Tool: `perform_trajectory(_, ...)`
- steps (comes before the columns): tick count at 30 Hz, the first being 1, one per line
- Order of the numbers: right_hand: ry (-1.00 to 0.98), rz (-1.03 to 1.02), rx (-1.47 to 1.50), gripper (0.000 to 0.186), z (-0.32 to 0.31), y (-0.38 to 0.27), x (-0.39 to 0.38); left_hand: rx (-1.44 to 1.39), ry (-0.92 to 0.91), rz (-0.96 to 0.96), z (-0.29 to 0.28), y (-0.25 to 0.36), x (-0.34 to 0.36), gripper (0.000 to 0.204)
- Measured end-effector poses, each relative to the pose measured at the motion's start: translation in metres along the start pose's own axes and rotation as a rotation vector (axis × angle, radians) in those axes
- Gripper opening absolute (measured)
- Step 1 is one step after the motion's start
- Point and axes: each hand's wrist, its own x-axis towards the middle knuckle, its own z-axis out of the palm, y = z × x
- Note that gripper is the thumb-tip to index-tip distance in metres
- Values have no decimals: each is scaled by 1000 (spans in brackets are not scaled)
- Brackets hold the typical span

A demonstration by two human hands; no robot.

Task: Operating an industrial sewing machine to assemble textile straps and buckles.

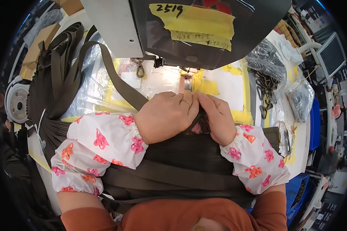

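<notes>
My left hand (164,115) is closed over a dark olive webbing strap (124,89), which arcs in from the heap on the left. Against it, fingertips meeting, my right hand (219,117) pinches the same work just in front of the sewing machine (204,57). A small dark metal clasp (205,126) shows below the right fingers; my hands hide most of the strap's end. More wide straps (173,175) lie across my lap under both forearms. A swivel hook (140,71) sits under the machine's left side.
Bundled straps (58,77) are heaped at left beside a round toothed wheel (19,103) and a cardboard box (42,42). On the right are several metal hooks (264,90), a clear plastic bag (300,100), scissors (286,140) and a blue bin (314,123).
</notes>
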Motion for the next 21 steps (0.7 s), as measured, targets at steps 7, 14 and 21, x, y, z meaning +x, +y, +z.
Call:
perform_trajectory(7, 57, -199, -345, 22, 1, 3, -9, -874, -84, -467, 2, -12, -5, 16)
perform_trajectory(14, 49, -552, -708, 19, -4, 4, -7, -1136, -140, -491, 0, -19, -4, 15)
perform_trajectory(21, 55, -329, -558, 22, 3, -3, -8, -990, -65, -448, 4, -21, -7, 18)
